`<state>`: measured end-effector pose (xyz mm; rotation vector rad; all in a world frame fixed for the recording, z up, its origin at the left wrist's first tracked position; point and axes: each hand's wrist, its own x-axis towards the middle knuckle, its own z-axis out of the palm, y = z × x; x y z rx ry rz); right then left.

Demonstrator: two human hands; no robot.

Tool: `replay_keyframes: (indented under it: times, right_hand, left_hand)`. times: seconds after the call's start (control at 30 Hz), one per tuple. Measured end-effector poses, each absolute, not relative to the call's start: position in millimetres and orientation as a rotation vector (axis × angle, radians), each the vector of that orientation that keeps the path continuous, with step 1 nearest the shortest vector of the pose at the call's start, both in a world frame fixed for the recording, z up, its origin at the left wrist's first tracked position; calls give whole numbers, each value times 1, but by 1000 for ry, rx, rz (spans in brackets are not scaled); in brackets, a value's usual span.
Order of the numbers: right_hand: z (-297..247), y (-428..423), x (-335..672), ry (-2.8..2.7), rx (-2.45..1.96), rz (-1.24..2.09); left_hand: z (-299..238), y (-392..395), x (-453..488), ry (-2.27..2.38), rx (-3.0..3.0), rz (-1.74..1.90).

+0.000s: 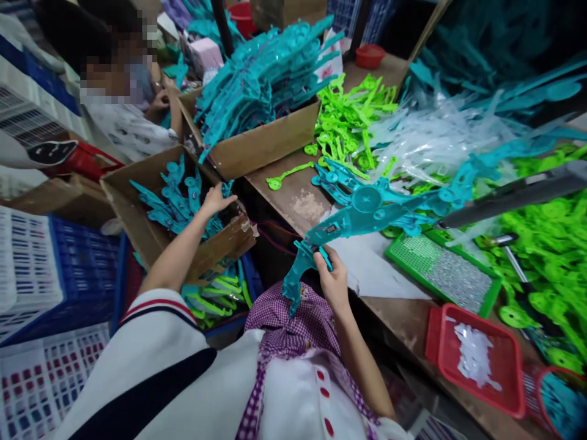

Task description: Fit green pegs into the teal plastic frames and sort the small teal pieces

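My right hand point(332, 275) is closed round a long teal plastic frame point(367, 211) that stretches from my lap up across the wooden bench point(403, 311). My left hand point(215, 198) reaches left into a cardboard box point(137, 223) and rests on a pile of teal plastic parts point(177, 201); its fingers are curled onto them, but what they hold is hidden. A purple checked cloth point(293, 324) lies over my lap under the frame.
A second cardboard box point(266, 137) of teal parts stands behind. Piles of green parts point(348, 119) and clear parts point(435, 137) cover the bench. A green tray point(443, 269) and red tray point(479, 360) sit at the right. Another person point(123, 116) sits at the far left.
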<state>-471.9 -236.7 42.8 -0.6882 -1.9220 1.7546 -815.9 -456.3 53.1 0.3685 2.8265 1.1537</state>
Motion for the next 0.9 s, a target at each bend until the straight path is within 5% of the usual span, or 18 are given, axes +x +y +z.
replay_keyframes:
  times: [0.2,0.5,0.77,0.9]
  right_hand:
    - [50,-233,-454,-1719,-876,1632]
    - [75,-255,-491,-1826,-543,1860]
    - [80,-254,-495,-1801,-396,1832]
    - [40,-263,-508,-1961,-394,1990]
  left_hand:
    - [43,-488,-810,3027,389,1109]
    - [83,-500,-786,3443,218,1240]
    - [83,-491,-798,2811,-15,1620]
    - [89,-507,-797,2524,163,1317]
